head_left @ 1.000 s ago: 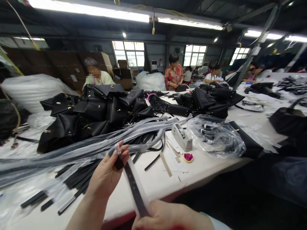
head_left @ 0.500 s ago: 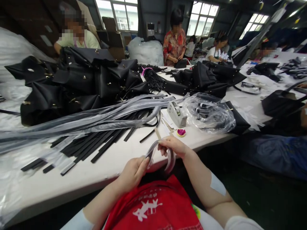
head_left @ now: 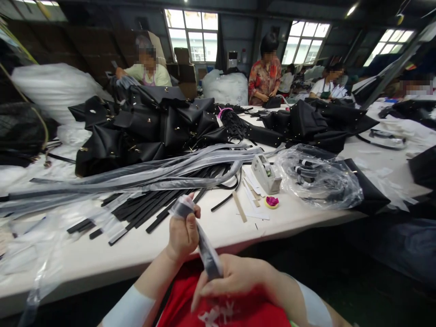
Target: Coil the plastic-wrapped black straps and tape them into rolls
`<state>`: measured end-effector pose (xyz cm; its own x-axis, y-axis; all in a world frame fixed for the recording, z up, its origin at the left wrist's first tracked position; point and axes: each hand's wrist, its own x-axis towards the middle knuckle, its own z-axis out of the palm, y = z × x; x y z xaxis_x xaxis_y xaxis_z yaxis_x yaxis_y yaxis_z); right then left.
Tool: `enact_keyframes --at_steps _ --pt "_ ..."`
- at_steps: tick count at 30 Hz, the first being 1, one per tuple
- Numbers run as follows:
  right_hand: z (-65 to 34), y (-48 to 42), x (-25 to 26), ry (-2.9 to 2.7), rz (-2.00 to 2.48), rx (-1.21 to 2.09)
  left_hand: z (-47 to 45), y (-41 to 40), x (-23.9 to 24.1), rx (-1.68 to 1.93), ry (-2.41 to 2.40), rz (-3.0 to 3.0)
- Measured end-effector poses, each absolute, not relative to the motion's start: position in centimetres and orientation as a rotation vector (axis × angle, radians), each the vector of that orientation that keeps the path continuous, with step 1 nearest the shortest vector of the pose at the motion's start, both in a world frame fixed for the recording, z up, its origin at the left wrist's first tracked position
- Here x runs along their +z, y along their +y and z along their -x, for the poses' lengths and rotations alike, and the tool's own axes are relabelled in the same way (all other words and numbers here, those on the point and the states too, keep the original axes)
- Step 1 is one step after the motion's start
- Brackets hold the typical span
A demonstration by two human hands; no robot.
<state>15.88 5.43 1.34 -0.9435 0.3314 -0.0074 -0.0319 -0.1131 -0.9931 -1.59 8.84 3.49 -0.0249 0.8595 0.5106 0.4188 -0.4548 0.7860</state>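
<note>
A dark strap (head_left: 207,252) in whitish, see-through wrapping runs between my two hands, close above the red apron. My left hand (head_left: 182,234) is closed around its upper part, and a wrapped end or fold sticks up over the fist. Lower and to the right, my right hand (head_left: 235,279) closes on the lower part of the strap, forefinger stretched along it; its palm side is hidden. Behind my left hand, several bare black straps (head_left: 146,209) lie fanned out on the white table (head_left: 204,222). Long wrapped straps (head_left: 163,170) lie across them.
A tape dispenser (head_left: 266,175) stands near a small roll with something magenta (head_left: 271,202). To its right is a clear plastic bag (head_left: 316,177) with straps inside. Black bags (head_left: 136,122) are heaped at the back left, more (head_left: 313,120) at the back right. Co-workers (head_left: 265,75) are across the table.
My left hand has risen and tilted upward with the strap; my right hand has come down toward the apron. The strap, earlier curled in a loop, is now stretched out. The view has turned left.
</note>
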Motion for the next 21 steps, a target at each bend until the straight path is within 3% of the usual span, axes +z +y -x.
enact_keyframes --at_steps 3,6,9,12,15,18,21 --pt "-18.6 6.6 2.9 -1.655 0.417 2.114 2.5 8.7 1.6 1.079 1.342 -2.28" --pt "-20.8 9.4 3.0 -1.582 0.713 1.954 1.5 7.5 1.3 0.722 1.351 -2.276" --pt "-22.1 11.7 2.6 -1.699 1.098 1.482 0.1 6.6 2.5 0.585 1.255 -1.819" --pt "-22.4 11.7 3.0 -1.908 1.058 1.057 -0.1 6.5 3.8 0.568 1.012 -1.218" --pt "-20.8 9.9 2.8 -2.086 0.802 1.151 0.3 6.8 4.6 0.558 0.768 -0.829" --pt "-17.8 8.0 1.3 -2.016 1.002 1.199 0.4 7.2 5.8 0.599 0.602 -0.7" --pt "-15.2 6.3 0.1 -2.019 0.965 1.615 0.3 8.1 6.7 0.962 0.708 -0.825"
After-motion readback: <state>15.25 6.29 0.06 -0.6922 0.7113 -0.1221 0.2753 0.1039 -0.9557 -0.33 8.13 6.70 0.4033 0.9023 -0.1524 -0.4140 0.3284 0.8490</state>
